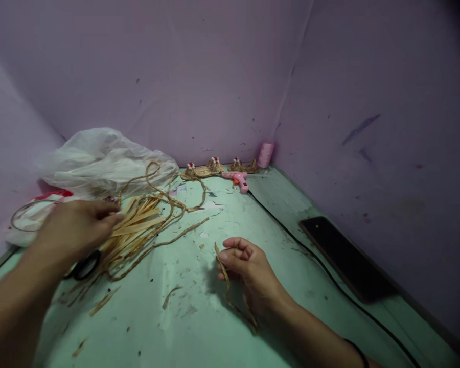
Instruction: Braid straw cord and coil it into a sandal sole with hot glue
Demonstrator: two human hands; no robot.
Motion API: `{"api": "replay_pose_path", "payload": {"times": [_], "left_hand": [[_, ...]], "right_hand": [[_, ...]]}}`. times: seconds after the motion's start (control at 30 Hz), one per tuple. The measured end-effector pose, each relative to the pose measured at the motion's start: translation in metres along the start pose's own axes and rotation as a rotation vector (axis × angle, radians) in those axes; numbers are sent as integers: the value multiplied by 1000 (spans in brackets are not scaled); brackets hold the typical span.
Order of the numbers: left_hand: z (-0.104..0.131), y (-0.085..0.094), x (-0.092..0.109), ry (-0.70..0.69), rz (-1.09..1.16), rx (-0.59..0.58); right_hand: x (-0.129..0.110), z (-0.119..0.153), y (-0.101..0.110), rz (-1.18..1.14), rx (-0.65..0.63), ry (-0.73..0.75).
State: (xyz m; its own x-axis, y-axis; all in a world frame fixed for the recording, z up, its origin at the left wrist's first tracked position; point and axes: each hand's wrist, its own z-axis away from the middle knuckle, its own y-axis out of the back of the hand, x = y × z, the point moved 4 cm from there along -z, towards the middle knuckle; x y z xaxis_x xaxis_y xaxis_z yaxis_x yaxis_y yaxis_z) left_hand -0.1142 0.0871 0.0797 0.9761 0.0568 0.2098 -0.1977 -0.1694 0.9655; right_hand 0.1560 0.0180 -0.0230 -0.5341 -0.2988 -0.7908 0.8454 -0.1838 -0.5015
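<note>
One straw cord (227, 287) | pinched in right fingers (239, 243), tip protruding | left fingers (102, 208): can't tell

Plain walls in a dull purple-grey close in on three sides. The back wall (199, 76) runs straight across and meets the right wall (391, 92) at a pale, slanting corner line (296, 61). A long bluish smear (361, 129) marks the right wall, with small reddish spots below it, and dark flecks dot the back wall. The left wall (3, 122) looks lighter. Below is a pale green desk (176, 342), its surface scuffed and specked, pushed up near the walls. The light is dim and uneven, and the upper right corner is too dark to read well.
</note>
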Motion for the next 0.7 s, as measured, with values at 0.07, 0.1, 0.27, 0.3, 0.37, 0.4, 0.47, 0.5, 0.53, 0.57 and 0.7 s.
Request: {"api": "replay_pose_path", "payload": {"times": [0.07, 0.1, 0.27, 0.3, 0.37, 0.4, 0.47, 0.5, 0.53, 0.57, 0.7], "left_hand": [[24, -9, 50, -248, 269, -42], [38, -17, 74, -427, 374, -104], [75, -59, 123, -744, 546, -392], [74, -63, 122, -735, 559, -407], [67, -67, 117, -699, 575, -384], [63, -67, 114, -675, 576, -358], [56, -68, 108, -619, 556, -309], [54, -70, 106, -583, 530, -287], [53, -71, 104, -549, 503, -265], [54, -73, 103, -522, 481, -244], [58, -83, 101, -455, 498, -198]], "right_hand": [[4, 1, -2, -25, -51, -95], [5, 2, -3, -34, -77, -130], [10, 3, -7, -74, -172, -157], [10, 3, -7, -73, -179, -154], [10, 2, -7, -50, -215, -170], [10, 2, -6, -19, -240, -172], [6, 1, -5, 115, -286, -154], [3, -1, -4, 220, -287, -128], [0, -2, -2, 339, -272, -95], [-3, -4, 1, 454, -246, -63], [-15, -9, 8, 705, -170, 54]]}}
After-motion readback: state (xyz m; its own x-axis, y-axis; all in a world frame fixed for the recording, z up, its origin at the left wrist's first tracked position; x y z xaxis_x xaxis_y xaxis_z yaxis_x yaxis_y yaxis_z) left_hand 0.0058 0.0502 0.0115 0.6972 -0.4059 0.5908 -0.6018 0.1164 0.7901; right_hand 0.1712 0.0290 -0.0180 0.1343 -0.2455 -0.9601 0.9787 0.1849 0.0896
